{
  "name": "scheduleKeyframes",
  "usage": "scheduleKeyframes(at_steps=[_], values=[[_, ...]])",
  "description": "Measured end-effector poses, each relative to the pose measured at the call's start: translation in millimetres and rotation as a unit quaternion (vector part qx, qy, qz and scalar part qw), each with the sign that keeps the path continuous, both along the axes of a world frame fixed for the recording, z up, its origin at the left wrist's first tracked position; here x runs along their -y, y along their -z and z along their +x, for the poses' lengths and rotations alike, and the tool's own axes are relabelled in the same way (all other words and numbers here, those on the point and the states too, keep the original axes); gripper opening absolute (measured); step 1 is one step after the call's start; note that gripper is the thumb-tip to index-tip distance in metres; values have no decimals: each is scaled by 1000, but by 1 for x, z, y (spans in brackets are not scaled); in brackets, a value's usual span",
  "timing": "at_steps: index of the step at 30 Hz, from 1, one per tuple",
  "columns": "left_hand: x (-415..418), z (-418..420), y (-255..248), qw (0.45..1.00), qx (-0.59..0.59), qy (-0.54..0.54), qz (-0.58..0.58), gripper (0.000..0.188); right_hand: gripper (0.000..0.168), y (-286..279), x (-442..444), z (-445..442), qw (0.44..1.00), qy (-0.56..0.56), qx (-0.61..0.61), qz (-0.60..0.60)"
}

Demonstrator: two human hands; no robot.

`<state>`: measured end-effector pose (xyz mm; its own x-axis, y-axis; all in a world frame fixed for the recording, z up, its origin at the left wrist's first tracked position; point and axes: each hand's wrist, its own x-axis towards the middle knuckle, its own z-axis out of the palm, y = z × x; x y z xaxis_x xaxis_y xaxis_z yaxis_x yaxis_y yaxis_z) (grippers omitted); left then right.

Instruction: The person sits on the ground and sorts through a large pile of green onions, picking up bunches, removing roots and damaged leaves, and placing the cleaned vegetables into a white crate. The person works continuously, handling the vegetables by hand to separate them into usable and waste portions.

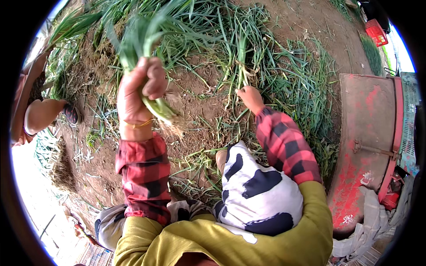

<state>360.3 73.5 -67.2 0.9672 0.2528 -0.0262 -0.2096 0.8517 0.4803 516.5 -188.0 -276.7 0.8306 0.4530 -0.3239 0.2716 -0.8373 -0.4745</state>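
My left hand (141, 88) is raised and closed around a bunch of scallions (160, 109). Their pale stems and stringy roots hang below the fist, and the green leaves above it are blurred. Low over the soil, my right hand (250, 99) has its fingers drawn together at the white lower end of a scallion (243, 71) lying on the heap. The fingers partly hide that end. Around it spreads a loose heap of scallions and trimmed leaves (296, 83).
A worn red metal machine housing (369, 133) stands close on the right, with a teal plastic crate (408, 123) behind it. Another person's leg (43, 114) is at the left. Bundled scallions with roots (61, 163) lie at lower left; a red basket (376, 32) is far right.
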Motion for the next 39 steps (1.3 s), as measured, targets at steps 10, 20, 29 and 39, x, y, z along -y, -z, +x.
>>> scheduleKeyframes(at_steps=[10,20,29,39], values=[[18,-16,104,966,-258,-9,4,24,10,-56,0,-45,755,265,-454,392],[98,-18,141,916,-352,118,152,16,17,-60,4,-138,799,47,-476,364],[102,-23,134,906,-324,114,246,19,14,-85,-15,-116,821,191,-418,340],[46,-15,116,961,-273,0,43,11,27,19,81,-181,945,86,-274,154]])
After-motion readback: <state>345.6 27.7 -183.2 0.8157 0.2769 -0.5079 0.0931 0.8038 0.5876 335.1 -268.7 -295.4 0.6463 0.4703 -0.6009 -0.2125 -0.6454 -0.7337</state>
